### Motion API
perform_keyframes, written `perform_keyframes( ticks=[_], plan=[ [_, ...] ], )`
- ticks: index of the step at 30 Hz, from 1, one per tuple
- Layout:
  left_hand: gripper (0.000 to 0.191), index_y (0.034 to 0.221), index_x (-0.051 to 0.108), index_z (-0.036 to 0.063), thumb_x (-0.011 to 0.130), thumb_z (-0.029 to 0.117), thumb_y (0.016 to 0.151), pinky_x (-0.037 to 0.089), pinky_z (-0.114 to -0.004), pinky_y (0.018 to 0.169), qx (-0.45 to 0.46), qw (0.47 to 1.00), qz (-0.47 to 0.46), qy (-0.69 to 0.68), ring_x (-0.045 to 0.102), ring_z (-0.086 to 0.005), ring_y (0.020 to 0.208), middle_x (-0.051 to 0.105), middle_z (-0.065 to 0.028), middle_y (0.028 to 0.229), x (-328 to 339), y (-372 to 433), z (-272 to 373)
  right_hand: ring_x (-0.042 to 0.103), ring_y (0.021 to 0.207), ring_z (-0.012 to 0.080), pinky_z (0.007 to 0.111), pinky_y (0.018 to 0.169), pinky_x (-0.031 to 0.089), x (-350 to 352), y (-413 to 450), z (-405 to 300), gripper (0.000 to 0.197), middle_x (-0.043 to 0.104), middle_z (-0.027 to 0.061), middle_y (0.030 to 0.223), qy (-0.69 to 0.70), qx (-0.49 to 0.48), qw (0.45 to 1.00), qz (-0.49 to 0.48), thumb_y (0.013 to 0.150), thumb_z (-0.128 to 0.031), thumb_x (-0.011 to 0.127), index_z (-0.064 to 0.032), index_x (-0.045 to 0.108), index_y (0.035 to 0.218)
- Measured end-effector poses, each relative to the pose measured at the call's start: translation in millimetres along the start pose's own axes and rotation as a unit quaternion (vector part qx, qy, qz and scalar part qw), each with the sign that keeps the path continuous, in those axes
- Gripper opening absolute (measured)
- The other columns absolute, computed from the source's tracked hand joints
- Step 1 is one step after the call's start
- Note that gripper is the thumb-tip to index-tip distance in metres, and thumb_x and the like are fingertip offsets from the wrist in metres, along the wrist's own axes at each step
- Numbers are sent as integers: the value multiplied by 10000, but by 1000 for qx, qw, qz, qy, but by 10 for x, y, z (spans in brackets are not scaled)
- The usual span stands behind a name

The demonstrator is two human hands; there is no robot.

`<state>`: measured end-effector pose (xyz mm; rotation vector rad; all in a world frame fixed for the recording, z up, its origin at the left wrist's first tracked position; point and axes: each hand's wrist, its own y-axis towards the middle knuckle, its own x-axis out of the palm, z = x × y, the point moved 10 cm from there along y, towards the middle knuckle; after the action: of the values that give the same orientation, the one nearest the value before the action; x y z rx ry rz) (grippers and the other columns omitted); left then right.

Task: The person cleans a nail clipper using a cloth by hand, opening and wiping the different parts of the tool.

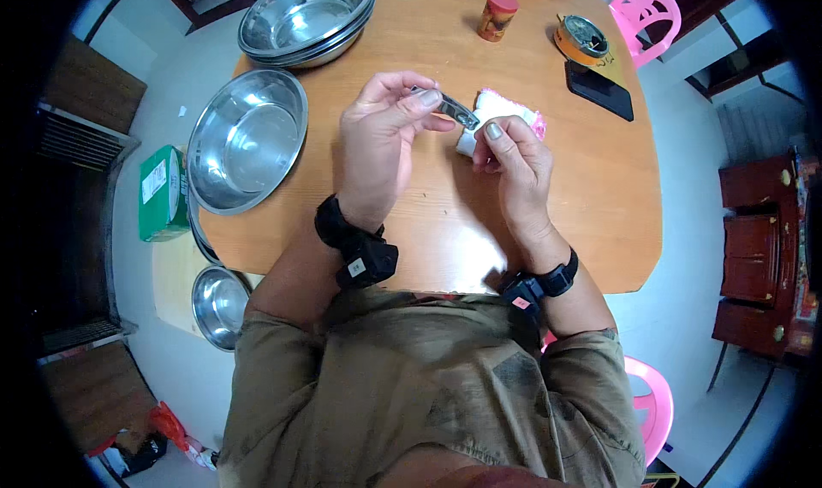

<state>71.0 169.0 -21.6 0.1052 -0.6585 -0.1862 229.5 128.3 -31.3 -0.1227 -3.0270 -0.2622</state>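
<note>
My left hand (385,128) holds a metal nail clipper (457,112) between thumb and fingers, its tip pointing right and slightly down. Just right of that tip is my right hand (514,157), its thumb pressed near the curled fingers; whether anything small is between them cannot be made out. Beneath and behind the hands lies a folded white cloth (494,106) with a pink edge, partly hidden by my right hand. Both hands are over a wooden table (411,231), where a few tiny dark bits lie below them. Black straps with small devices circle both wrists.
A large steel basin (247,141) and a stack of steel basins (308,19) stand on the left side. Toward the far right are a red-lidded can (498,17), a round orange tin (581,40) and a black phone (599,90). Pink plastic chairs (655,13) stand beside the table.
</note>
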Motion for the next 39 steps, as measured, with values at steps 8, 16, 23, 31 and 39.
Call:
perform_keyframes(
  ticks=[8,16,23,31,39],
  plan=[
    [133,1024,554,-7,556,-13,890,579,-397,773,-37,999,27,3,645,-259,933,616,-167,1037,-28,-19,-123,491,586,76,234,535,391,-17,-3,27,211,542,13,639,-39,-37,998,16,963,-164,518,-11,585,834],
    [122,995,557,-37,573,-35,875,599,-379,727,-23,999,28,-1,641,-229,883,599,-148,1003,7,-43,-117,517,549,116,270,523,409,-71,3,45,214,540,42,596,-66,-73,995,31,955,-176,530,-21,586,819],
    [128,996,549,-6,558,-33,872,600,-389,739,17,999,31,39,632,-258,932,607,-179,1031,12,-64,-31,556,529,193,319,518,430,-80,4,12,248,548,98,576,-126,-81,988,46,952,-198,540,-19,578,785],
    [131,980,574,-44,595,-53,850,607,-363,708,38,997,42,46,624,-220,897,583,-161,1037,28,-109,-33,609,551,279,356,520,448,-108,-2,-38,258,585,128,594,-161,-98,980,62,949,-225,535,-29,590,791],
    [117,966,562,-16,586,-50,856,611,-372,718,33,998,40,43,629,-240,914,590,-174,1047,13,-112,-53,624,569,284,368,526,457,-105,-9,-54,259,596,127,601,-196,-94,974,63,952,-237,529,-40,584,793]
  ],
)
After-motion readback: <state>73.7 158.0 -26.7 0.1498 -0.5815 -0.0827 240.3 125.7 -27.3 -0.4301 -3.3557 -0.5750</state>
